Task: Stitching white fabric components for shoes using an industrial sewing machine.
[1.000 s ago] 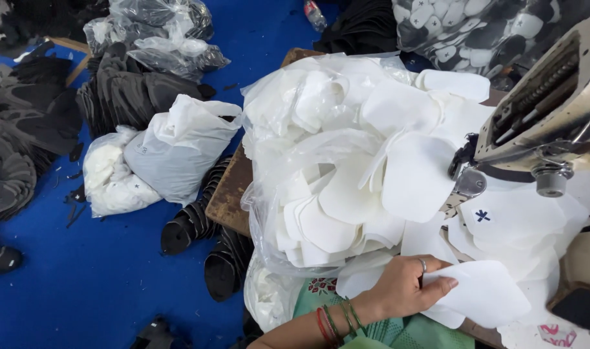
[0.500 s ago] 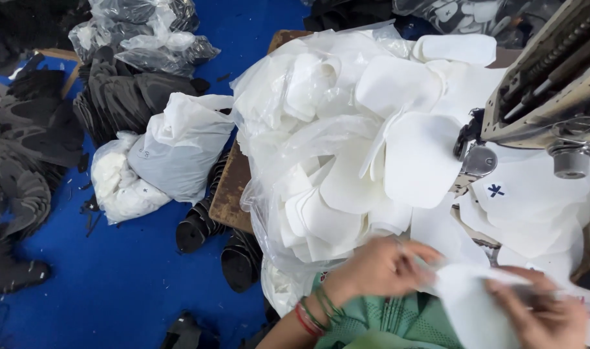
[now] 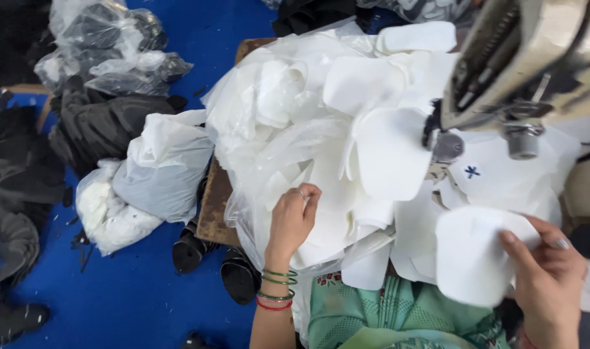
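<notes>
A big heap of white cut foam pieces [image 3: 346, 110] lies in a clear plastic bag on a wooden table [image 3: 212, 207]. My left hand [image 3: 293, 218], with green and red bangles at the wrist, rests on the pile's near edge, fingers curled on a white piece. My right hand [image 3: 548, 284] at the lower right holds one white rounded piece [image 3: 471, 258] by its right edge, lifted off the pile. A beige sewing machine head [image 3: 534, 64] hangs over the table at the upper right.
Left of the table, on the blue floor [image 3: 114, 291], lie white and clear plastic bags [image 3: 159, 168] and dark bundles of cloth [image 3: 94, 123]. Black sandals [image 3: 207, 255] sit under the table edge. A white piece with a blue mark [image 3: 472, 172] lies below the machine.
My right hand has come into view and taken the white piece off to the right. My left hand let go of it and moved up onto the heap.
</notes>
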